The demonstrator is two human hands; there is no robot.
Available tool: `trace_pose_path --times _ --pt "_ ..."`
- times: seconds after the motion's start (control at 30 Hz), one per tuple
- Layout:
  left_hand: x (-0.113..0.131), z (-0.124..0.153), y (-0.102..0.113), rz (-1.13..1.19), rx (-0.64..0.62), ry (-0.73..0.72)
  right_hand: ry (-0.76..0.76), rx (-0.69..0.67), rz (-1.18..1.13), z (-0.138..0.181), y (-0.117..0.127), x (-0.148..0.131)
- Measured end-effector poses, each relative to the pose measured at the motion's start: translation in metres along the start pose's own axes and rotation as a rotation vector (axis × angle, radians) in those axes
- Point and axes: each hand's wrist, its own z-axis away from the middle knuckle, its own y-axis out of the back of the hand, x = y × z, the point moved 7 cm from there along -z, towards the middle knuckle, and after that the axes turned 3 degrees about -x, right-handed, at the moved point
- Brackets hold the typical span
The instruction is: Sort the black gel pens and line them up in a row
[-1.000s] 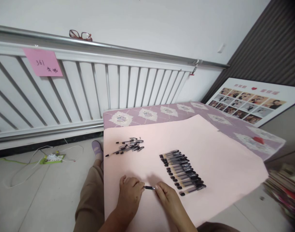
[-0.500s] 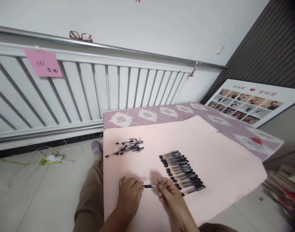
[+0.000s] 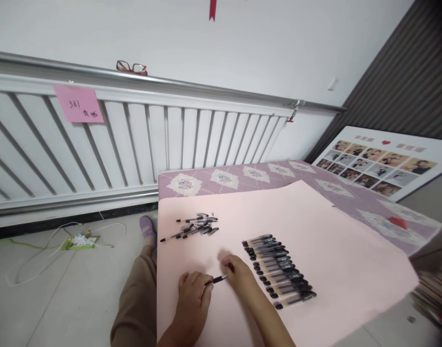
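Observation:
My left hand (image 3: 194, 295) is closed around a black pen (image 3: 218, 279), whose pointed end sticks out toward the right, slightly tilted up. Just beyond that tip is my right hand (image 3: 238, 273), fingers pinched together; what they hold, if anything, is hidden. Right of my hands, a slanting row of several capped pens (image 3: 278, 270) lies side by side on the pink sheet (image 3: 213, 327). A loose heap of uncapped pens and separate caps (image 3: 197, 226) is scattered farther back on the left.
Under the sheet is a purple patterned tablecloth (image 3: 238, 189). Behind the table runs a white radiator (image 3: 192, 135) with glasses (image 3: 132, 67) on its pipe. A photo board (image 3: 380, 164) leans at the back right. On the floor at left lies a power strip (image 3: 79, 242) with cables.
My right hand has moved up and left, to the far side of the pen's tip. The pen has tilted a little upward in my left hand. The whole view has shifted slightly.

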Motion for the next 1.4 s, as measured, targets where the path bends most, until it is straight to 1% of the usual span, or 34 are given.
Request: trace_pose_path --times 0.13,0.23,0.37,0.53,0.67,0.8,0.97,1.13,1.27,1.4 --pt "-0.001 0.000 0.002 0.034 0.017 0.022 0.109 -0.038 0.048 -0.028 -0.024 -0.009" --pt "-0.003 0.000 0.003 0.054 0.033 0.030 0.163 -0.050 0.097 -0.043 -0.032 -0.011" --pt "-0.005 -0.002 0.003 0.073 0.038 0.025 0.173 -0.026 0.172 -0.057 -0.024 -0.009" --pt "-0.006 -0.004 0.003 0.071 0.053 0.019 0.145 0.015 0.277 -0.077 -0.011 -0.008" --pt "-0.008 -0.004 0.002 0.087 0.050 0.026 0.150 -0.005 0.359 -0.094 -0.014 -0.007" --pt "-0.011 -0.004 -0.001 0.113 0.036 0.043 0.123 -0.046 0.428 -0.103 -0.022 -0.005" --pt "-0.011 -0.004 -0.002 0.111 0.032 0.051 0.095 -0.065 0.464 -0.102 -0.023 -0.006" --pt "-0.010 -0.005 -0.001 0.100 0.020 0.050 0.128 -0.055 0.398 -0.094 -0.016 -0.014" --pt "-0.009 -0.005 0.000 0.094 0.011 0.054 0.135 -0.001 0.275 -0.078 0.000 -0.021" --pt "-0.007 -0.004 -0.001 0.072 -0.006 0.050 0.069 0.062 0.130 -0.046 0.022 -0.020"
